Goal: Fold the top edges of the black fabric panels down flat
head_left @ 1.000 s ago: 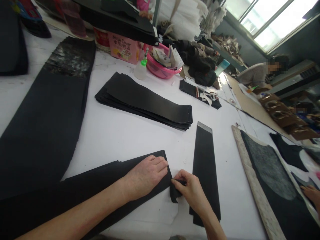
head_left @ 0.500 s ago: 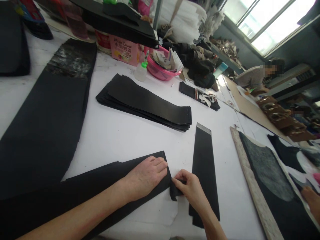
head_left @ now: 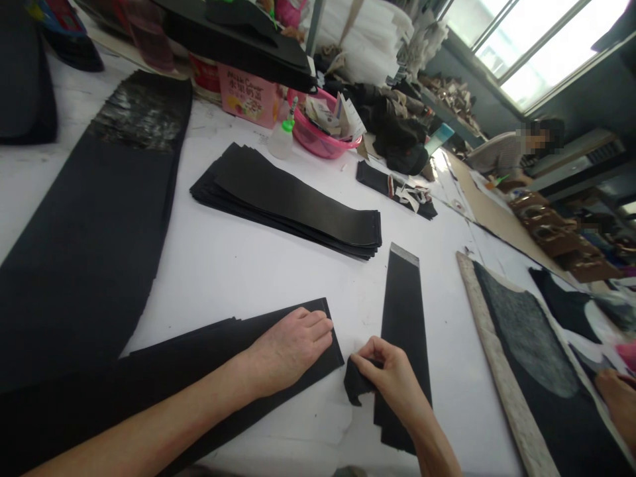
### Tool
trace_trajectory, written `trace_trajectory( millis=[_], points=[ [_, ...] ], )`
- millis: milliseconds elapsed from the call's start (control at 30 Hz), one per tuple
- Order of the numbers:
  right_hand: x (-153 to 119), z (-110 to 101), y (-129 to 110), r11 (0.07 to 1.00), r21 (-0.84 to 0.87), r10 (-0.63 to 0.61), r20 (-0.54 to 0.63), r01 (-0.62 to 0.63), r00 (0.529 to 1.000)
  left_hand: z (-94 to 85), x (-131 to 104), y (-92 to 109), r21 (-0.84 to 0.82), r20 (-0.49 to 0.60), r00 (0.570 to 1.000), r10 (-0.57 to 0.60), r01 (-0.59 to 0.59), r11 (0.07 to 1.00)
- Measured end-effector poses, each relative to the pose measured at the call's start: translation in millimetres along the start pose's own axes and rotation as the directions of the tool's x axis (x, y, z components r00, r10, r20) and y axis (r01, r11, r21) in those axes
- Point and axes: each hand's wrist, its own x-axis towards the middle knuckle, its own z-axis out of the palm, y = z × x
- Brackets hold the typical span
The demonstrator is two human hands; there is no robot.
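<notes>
My left hand (head_left: 291, 349) presses down near the end of a long black strip of material (head_left: 199, 371), its fingers closed and curled at the end edge. This strip lies over other dark layers and runs off to the lower left. Just right of its corner, my right hand (head_left: 385, 371) pinches a small black piece of cloth (head_left: 358, 383) between thumb and fingers. The cloth hangs crumpled, slightly apart from the strip. Partly behind my right hand lies another black strip (head_left: 403, 311) with a grey band at its far end.
A stack of black strips (head_left: 293, 199) lies on the white table (head_left: 209, 285). A squeeze bottle (head_left: 281, 140), a pink basket (head_left: 325, 136) and a pink box (head_left: 247, 96) stand behind it. A large dark panel (head_left: 94, 225) is at left. At right lie dark pieces (head_left: 536, 344); a person (head_left: 501, 152) is beyond.
My right hand has moved slightly right with the small black cloth, which has come away from the strip's corner. My left hand stays in place.
</notes>
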Motion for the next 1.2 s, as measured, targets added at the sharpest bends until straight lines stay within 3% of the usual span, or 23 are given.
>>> trace_trajectory(
  millis=[200, 433, 700, 867, 1200],
  points=[
    [10, 9, 8, 0.999, -0.027, -0.035, 0.055, 0.037, 0.998, 0.1, 0, 0, 0.016, -0.006, 1.0, 0.0, 0.0, 1.0],
    [-1, -5, 8, 0.999, -0.042, 0.014, 0.1, -0.01, 0.995, -1.6, 1, 1, -0.024, 0.003, 1.0, -0.003, 0.003, 1.0],
    [34, 1, -22, 0.975, -0.163, -0.15, 0.015, 0.151, 0.989, -3.4, 1, 3, -0.136, -0.02, 0.986, -0.167, 0.163, 0.977],
    [51, 9, -22, 0.941, -0.254, -0.218, 0.049, 0.223, 0.975, -0.3, 2, 2, -0.103, -0.067, 0.986, -0.155, 0.147, 0.984],
    [10, 0, -5, 0.898, -0.403, -0.117, 0.171, 0.178, 0.978, 4.3, 3, 2, -0.033, -0.109, 0.983, -0.148, 0.145, 0.989]
  ],
)
